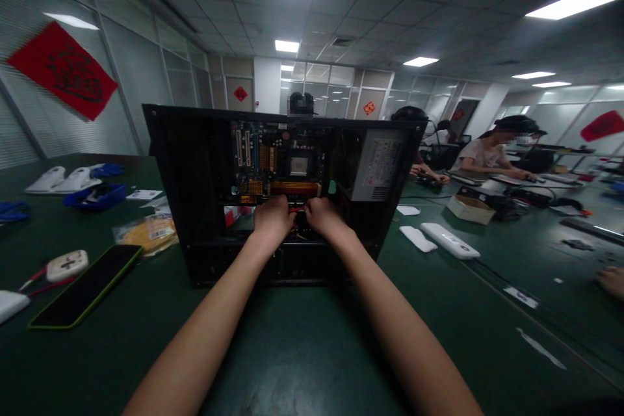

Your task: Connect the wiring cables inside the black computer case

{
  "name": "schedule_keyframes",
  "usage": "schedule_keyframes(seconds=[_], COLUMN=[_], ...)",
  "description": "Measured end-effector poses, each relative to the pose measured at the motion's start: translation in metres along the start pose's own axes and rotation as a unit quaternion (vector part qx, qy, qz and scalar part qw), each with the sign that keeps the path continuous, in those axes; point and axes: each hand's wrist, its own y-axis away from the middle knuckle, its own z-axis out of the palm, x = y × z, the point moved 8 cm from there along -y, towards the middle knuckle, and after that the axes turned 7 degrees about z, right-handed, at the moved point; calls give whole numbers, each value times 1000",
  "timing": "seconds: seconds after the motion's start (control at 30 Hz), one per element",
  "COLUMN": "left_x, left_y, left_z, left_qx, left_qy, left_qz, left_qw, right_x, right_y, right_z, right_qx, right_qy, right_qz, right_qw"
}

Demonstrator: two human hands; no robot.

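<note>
A black computer case stands on the green table with its side uncovered towards me. Inside it are a motherboard with slots and a square processor socket, and a silver power supply at the upper right. Both my hands reach in just below the motherboard's lower edge. My left hand is closed, fingers curled inward. Close beside it, my right hand is closed too. Thin red and yellowish wires show between them. My fingertips are mostly hidden, so what they pinch is unclear.
On the left lie a phone, a white device, a yellow item in a plastic bag and a blue tray. A white power strip and an open box are on the right. Other people sit beyond.
</note>
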Motion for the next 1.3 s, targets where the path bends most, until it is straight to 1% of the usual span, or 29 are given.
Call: schedule_keyframes(seconds=[0.07, 0.17, 0.27, 0.53, 0.63, 0.77, 0.97, 1.17, 1.23, 1.3], left_x=[4, 7, 6, 4, 3, -2, -7, -11, -11, -10], left_y=[0, 0, -2, -6, -5, -2, -2, -2, -2, -3], left_z=[-3, 0, 3, 7, 7, 2, 6, 10, 12, 14], left_qx=[18, 6, 0, 14, 17, 27, 8, -19, -32, -38], left_qy=[11, 36, 50, 88, 81, 47, 56, 36, 45, 61], left_qz=[26, 48, 51, 58, 46, 10, -17, -47, -45, -28], left_qw=[999, 998, 997, 994, 996, 998, 998, 998, 997, 997], right_x=[2, 3, 2, -2, -3, -3, -3, -3, -4, -5], right_y=[-1, -1, 1, 6, 7, 6, 4, 3, 3, 3], right_z=[0, 1, 0, -3, -4, -2, 0, 1, 0, 0], right_qx=[2, 2, 5, 7, 10, 4, 0, 6, 6, 5], right_qy=[1, 4, 6, 0, -5, -10, -7, -3, -8, -12], right_qz=[2, 7, 3, -6, -13, -17, -18, -23, -32, -40], right_qw=[1000, 1000, 1000, 1000, 1000, 1000, 1000, 1000, 999, 999])
